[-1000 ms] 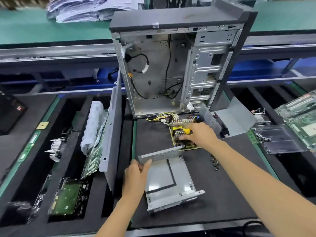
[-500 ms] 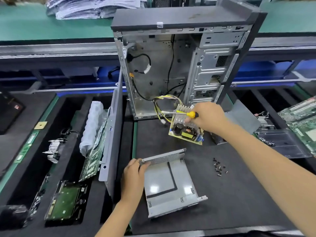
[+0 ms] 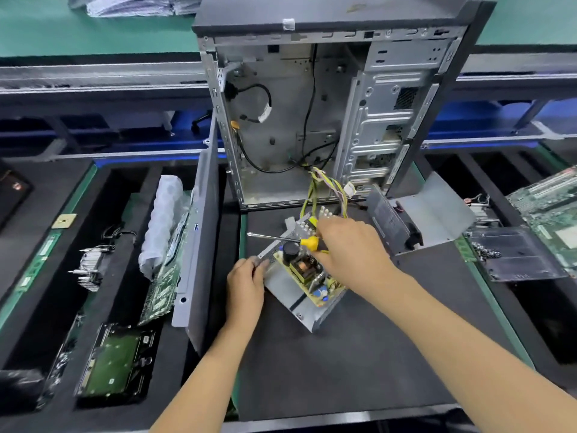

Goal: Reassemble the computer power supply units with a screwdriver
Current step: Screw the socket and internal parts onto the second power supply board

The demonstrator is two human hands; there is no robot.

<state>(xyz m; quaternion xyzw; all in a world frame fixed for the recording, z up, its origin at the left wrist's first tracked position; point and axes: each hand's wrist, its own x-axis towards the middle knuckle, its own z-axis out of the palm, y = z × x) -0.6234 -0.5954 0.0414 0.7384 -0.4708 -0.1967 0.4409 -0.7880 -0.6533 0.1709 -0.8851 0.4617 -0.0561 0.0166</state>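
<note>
Two hands work: left hand (image 3: 246, 285) grips the metal casing (image 3: 282, 284) edge; right hand (image 3: 349, 248) holds a yellow-handled screwdriver (image 3: 281, 238) over the circuit board (image 3: 307, 271).

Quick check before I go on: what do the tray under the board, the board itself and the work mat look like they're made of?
Grey power supply tray: looks like bare sheet metal, dull silver, with folded edges and a perforated wall. Yellow-green circuit board: probably the usual resin laminate, matte, carrying a black capacitor and a wound transformer. Dark work mat: seems soft rubber or foam, matte and free of glare; which one I cannot tell.
</note>
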